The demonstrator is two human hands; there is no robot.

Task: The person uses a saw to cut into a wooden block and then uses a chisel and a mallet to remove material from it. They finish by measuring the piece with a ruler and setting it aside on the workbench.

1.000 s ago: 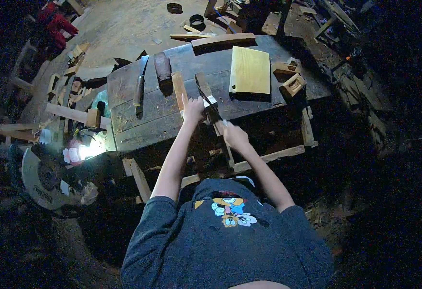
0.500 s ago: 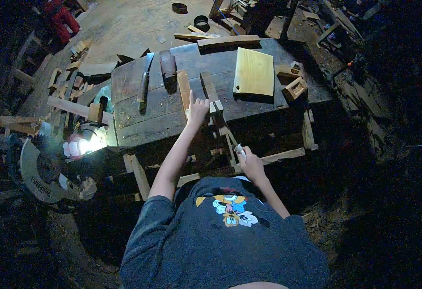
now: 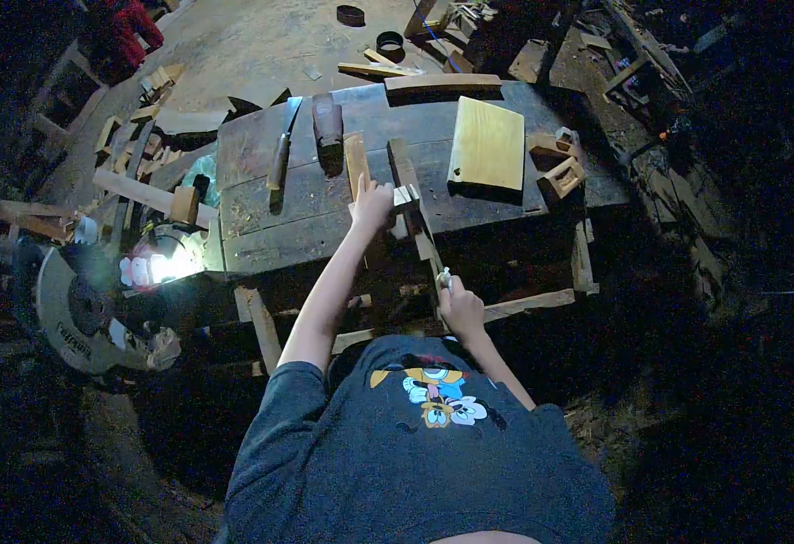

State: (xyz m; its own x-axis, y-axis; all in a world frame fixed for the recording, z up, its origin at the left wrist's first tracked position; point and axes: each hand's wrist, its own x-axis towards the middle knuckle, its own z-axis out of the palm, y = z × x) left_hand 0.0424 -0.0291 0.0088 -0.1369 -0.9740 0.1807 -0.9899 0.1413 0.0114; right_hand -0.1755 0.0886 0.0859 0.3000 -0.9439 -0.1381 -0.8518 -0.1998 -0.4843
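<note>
My left hand (image 3: 373,205) is closed over a small pale wood block (image 3: 403,195) near the front edge of the dark workbench (image 3: 270,243). A light wood strip (image 3: 356,156) lies just beyond that hand, and a darker strip (image 3: 403,163) lies to its right. My right hand (image 3: 461,306), below the bench edge, grips the pale handle (image 3: 445,275) of a long thin tool. The tool's narrow blade (image 3: 428,238) slants up to the block.
On the bench lie a knife (image 3: 278,163), a dark brown wooden piece (image 3: 327,122), a yellow board (image 3: 488,143) and a hollow wood block (image 3: 561,178). A circular saw (image 3: 75,313) and bright lamp (image 3: 163,266) are at left. A person in red (image 3: 128,36) is far left.
My right hand and the tool handle have shifted slightly down and left. The view has moved a little, so the bench items appear slightly farther right.
</note>
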